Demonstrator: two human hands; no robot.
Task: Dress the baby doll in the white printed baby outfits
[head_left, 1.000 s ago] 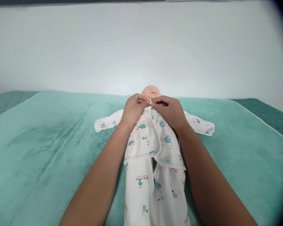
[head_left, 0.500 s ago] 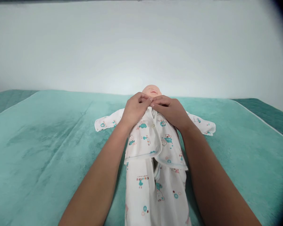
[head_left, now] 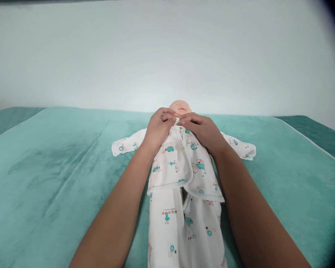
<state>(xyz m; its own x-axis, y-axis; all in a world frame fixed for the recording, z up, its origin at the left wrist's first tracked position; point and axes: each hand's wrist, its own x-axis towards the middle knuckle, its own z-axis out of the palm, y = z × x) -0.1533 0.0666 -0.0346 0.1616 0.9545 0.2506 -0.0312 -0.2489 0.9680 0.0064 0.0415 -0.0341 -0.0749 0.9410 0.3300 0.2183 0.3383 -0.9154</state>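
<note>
A baby doll [head_left: 181, 105] lies on its back with its head at the far end, dressed in a white printed baby jacket [head_left: 169, 163] and matching pants [head_left: 167, 230]. At the doll's neck, my left hand [head_left: 161, 128] pinches one side of the jacket's collar. My right hand [head_left: 202, 128] is closed on the collar's other side, its fingertips close to those of the left. A bit of white collar edge shows between the two hands. Lower down, the jacket front overlaps and parts near the hem. Both sleeves stretch out sideways, partly behind my hands.
A soft teal blanket [head_left: 58, 178] spreads beneath the doll. Darker green quilted fabric [head_left: 309, 130] lies along the right, with more at the left corner. A plain pale wall [head_left: 156, 52] rises directly behind the doll's head.
The fingertips have drawn slightly apart, and more of the white collar edge shows between them. The doll stays in place.
</note>
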